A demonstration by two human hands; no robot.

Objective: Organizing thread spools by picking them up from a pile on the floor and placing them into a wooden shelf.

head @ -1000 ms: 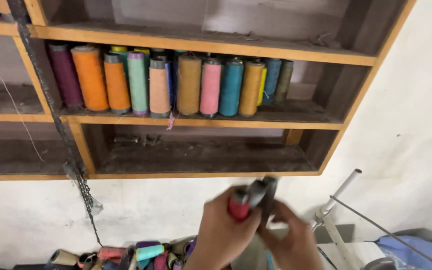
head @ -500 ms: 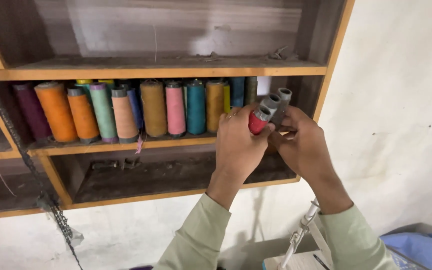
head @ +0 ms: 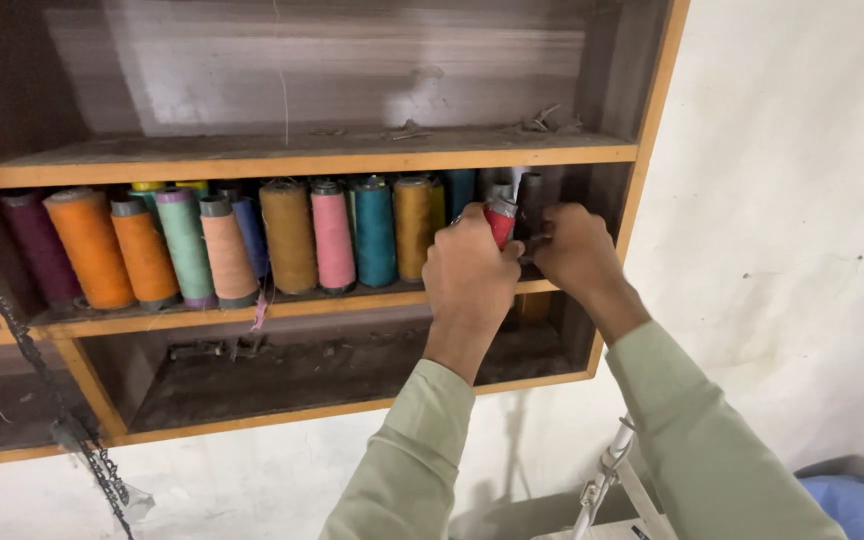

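The grip of the left hand (head: pixel 470 272) is closed around a red thread spool (head: pixel 500 222), fingers wrapped over its lower body so that only the red top and its pale cap show above the knuckles; held this way the spool stands upright, as the others on the shelf do. The right hand (head: pixel 577 250) is curled shut just beside it, pinching what looks like a dark spool (head: pixel 530 192) at the far right end of the middle shelf (head: pixel 292 306), though its fingertips are hidden and the exact hold cannot be made out. Both hands work in the narrow gap between the last standing spool and the shelf's right wall. Leftward along the shelf's front edge stands a row of upright thread cones: mustard (head: pixel 413 226), teal (head: pixel 375 232), pink (head: pixel 332 238), ochre (head: pixel 289 236), peach (head: pixel 226 250), mint green (head: pixel 184 244), orange (head: pixel 89 248) and maroon (head: pixel 36 246) near the left end. None shows a readable label.
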